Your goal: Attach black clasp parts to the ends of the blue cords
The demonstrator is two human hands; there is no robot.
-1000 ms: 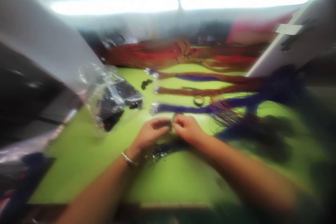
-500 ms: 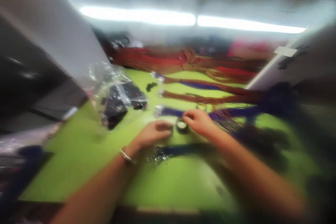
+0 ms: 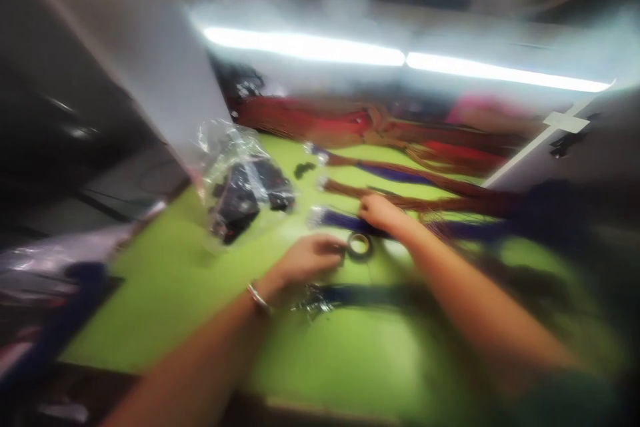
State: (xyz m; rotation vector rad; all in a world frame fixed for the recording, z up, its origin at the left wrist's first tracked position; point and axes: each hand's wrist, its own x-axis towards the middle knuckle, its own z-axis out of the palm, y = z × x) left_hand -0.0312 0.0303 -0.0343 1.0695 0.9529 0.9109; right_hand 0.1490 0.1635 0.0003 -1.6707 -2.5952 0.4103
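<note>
A roll of black tape rests on the green table, just right of my left hand. The fingers of that hand are closed in a pinch, with a small dark bit at their tips that I cannot make out. Beyond the roll, my right hand is closed over the bundle of blue wires; whatever its fingers pinch is hidden. White connectors show at the left end of these wires. Closer to me lies a dark blue wire bundle with shiny ends.
A clear plastic bag of black parts lies on the green table at left. Small black pieces are beside it. Brown wire bundles and red-brown wires stretch across the back, below a tube light.
My right hand has let go of the tape roll and moved away from me to the wires behind it. My left hand stays beside the roll. The whole view has shifted a little.
</note>
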